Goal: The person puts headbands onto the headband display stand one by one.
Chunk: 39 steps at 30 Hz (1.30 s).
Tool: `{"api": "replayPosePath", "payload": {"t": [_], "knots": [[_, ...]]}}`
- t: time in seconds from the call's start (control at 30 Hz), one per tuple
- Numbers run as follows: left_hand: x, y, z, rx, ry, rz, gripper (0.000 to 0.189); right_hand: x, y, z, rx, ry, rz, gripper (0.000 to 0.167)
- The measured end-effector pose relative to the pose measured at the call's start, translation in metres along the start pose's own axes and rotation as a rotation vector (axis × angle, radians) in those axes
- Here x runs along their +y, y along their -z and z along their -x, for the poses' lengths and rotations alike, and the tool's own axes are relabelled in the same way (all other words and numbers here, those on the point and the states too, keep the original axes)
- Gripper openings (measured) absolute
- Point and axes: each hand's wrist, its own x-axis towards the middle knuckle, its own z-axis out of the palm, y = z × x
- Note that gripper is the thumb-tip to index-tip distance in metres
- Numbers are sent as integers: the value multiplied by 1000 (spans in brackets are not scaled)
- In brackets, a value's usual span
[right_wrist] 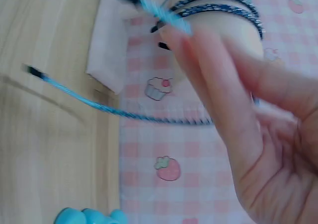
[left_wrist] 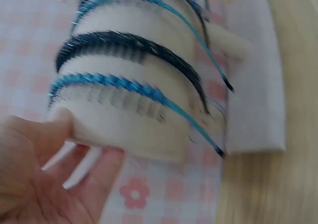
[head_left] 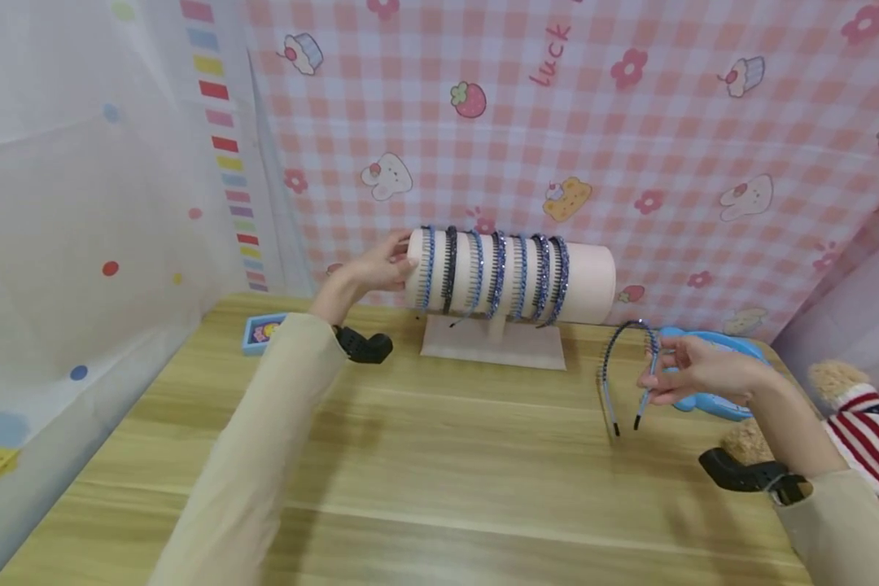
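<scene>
A pale, roll-shaped headband stand (head_left: 588,283) is at the back of the table, its roll lying sideways above a flat base. Several blue and black toothed headbands (head_left: 498,277) are fitted around the roll. My left hand (head_left: 377,267) grips the roll's left end; in the left wrist view its thumb and fingertips meet the end's rim, below a light-blue headband (left_wrist: 114,82). Off the stand's right side, my right hand (head_left: 703,370) pinches one leg of a blue headband (head_left: 605,376) held in the air, dark tips downward. The right wrist view shows its other leg (right_wrist: 144,117) hanging apart from the fingers.
A bright-blue object (head_left: 728,346) lies behind my right hand. At the right edge sits a plush toy (head_left: 860,419) in a striped top. A small blue-framed box (head_left: 252,340) is at the back left. A pink checked cloth (head_left: 439,155) hangs behind the wooden table (head_left: 439,456).
</scene>
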Motion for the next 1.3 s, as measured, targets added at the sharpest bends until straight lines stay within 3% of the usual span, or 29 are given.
{"api": "replayPosePath", "payload": {"t": [0.13, 0.27, 0.33, 0.5, 0.63, 0.9, 1.13, 1.3], "knots": [[2, -3, -1, 31, 31, 21, 57, -7, 2, 2, 201, -17, 10, 92], [4, -5, -1, 60, 48, 17, 57, -14, 1, -2, 336, -9, 33, 94], [5, -6, -1, 65, 42, 4, 56, -20, -1, -5, 384, 20, 44, 83], [6, -7, 0, 78, 30, 3, 55, -36, -7, -16, 462, 139, 91, 35], [7, -10, -1, 101, 41, 29, 56, -46, -13, -27, 491, 187, 200, 36], [8, -15, -1, 119, 56, 60, 56, -53, -24, -46, 543, 160, 426, 41], [8, -17, -1, 125, 64, 83, 58, -49, -21, -56, 506, 234, 494, 38], [6, -17, -2, 126, 58, 79, 58, -48, -15, -62, 466, 255, 464, 28]]}}
